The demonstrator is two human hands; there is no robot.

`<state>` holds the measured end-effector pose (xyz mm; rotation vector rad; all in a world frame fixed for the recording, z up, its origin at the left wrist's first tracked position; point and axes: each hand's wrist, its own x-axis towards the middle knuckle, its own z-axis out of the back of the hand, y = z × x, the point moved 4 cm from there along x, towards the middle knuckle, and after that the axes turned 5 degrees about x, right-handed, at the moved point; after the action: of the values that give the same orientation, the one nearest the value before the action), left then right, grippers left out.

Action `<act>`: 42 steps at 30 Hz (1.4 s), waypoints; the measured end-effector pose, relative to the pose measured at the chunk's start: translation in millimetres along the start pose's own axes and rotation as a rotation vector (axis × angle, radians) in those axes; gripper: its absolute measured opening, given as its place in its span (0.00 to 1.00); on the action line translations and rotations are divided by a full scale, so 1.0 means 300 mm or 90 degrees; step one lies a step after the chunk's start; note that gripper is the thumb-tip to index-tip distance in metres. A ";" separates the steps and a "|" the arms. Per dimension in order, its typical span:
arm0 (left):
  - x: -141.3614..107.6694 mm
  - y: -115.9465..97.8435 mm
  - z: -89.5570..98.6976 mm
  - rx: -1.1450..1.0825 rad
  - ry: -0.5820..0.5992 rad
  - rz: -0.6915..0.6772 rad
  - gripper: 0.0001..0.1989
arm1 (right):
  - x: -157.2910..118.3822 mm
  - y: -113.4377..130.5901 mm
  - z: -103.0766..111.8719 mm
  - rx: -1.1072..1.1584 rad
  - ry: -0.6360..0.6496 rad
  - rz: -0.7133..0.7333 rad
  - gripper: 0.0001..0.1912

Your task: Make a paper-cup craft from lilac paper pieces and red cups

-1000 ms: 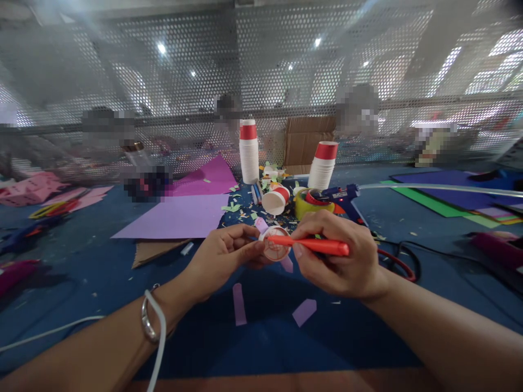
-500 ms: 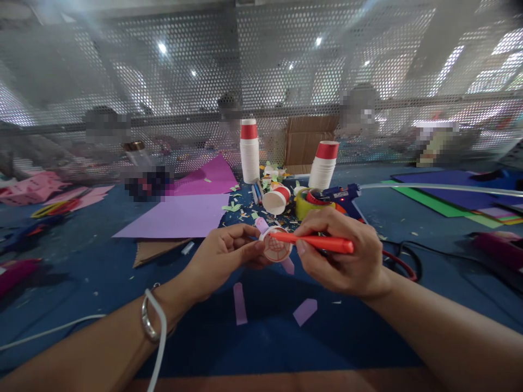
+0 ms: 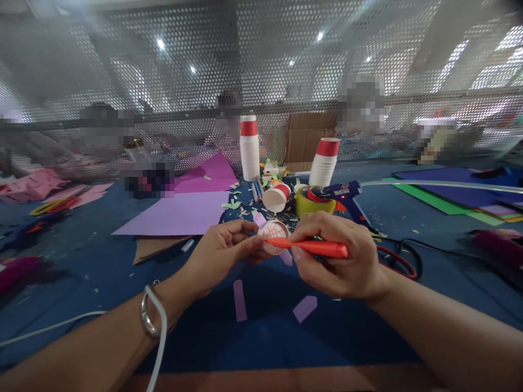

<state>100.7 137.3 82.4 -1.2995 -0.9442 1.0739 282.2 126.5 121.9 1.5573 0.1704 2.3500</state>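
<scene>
My left hand point(image 3: 229, 245) pinches the rim of a small paper cup point(image 3: 274, 231) whose round white bottom faces me, marked with a red line pattern. Purple paper strips point(image 3: 260, 220) stick out from the cup's upper left and lower right. In my right hand point(image 3: 339, 250) is a red marker point(image 3: 314, 246), held like a pen, its tip at the left part of the cup's bottom. Below my hands, a purple strip point(image 3: 240, 301) and a pointed purple paper piece point(image 3: 305, 309) lie on the blue table.
Behind stand two paper cup stacks point(image 3: 249, 155) point(image 3: 324, 163). A loose cup point(image 3: 276, 197), yellow tape roll point(image 3: 312, 201) and blue glue gun point(image 3: 347, 193) lie among paper scraps. Purple sheets point(image 3: 180, 215) are left; coloured sheets point(image 3: 449, 188) and a cable point(image 3: 445, 246) right. Perforated metal screen point(image 3: 286, 65) rises behind.
The marker's tip has shifted slightly left and down across the cup's bottom. The cup has tilted a little, and its red lines show brighter. My left hand keeps its hold.
</scene>
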 end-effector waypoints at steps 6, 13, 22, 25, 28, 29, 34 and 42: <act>0.002 -0.003 0.005 -0.011 -0.001 -0.009 0.20 | -0.001 0.001 0.001 0.011 0.007 -0.005 0.10; 0.006 0.009 0.013 -0.017 -0.021 -0.005 0.18 | -0.004 0.003 0.005 0.005 -0.002 -0.012 0.10; 0.002 -0.001 0.018 -0.018 -0.035 -0.033 0.15 | -0.003 0.000 0.004 -0.004 0.002 -0.010 0.09; 0.003 0.002 0.021 -0.016 -0.037 -0.037 0.14 | -0.001 0.000 0.002 0.000 -0.002 -0.015 0.08; 0.004 0.005 0.016 -0.006 -0.018 -0.035 0.15 | 0.000 0.002 -0.001 0.006 0.005 -0.009 0.07; 0.004 0.005 0.014 -0.004 -0.012 -0.035 0.16 | 0.001 0.003 -0.002 0.004 0.007 -0.005 0.07; 0.005 0.001 0.014 -0.023 -0.035 -0.030 0.17 | -0.002 -0.001 0.002 0.009 0.006 -0.011 0.07; 0.003 0.000 0.015 -0.036 -0.045 -0.038 0.15 | -0.005 -0.007 -0.002 -0.001 0.009 -0.013 0.06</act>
<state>96.6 139.3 82.6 -1.2788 -1.0664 1.0598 282.6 128.0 119.8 1.5313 0.1878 2.3453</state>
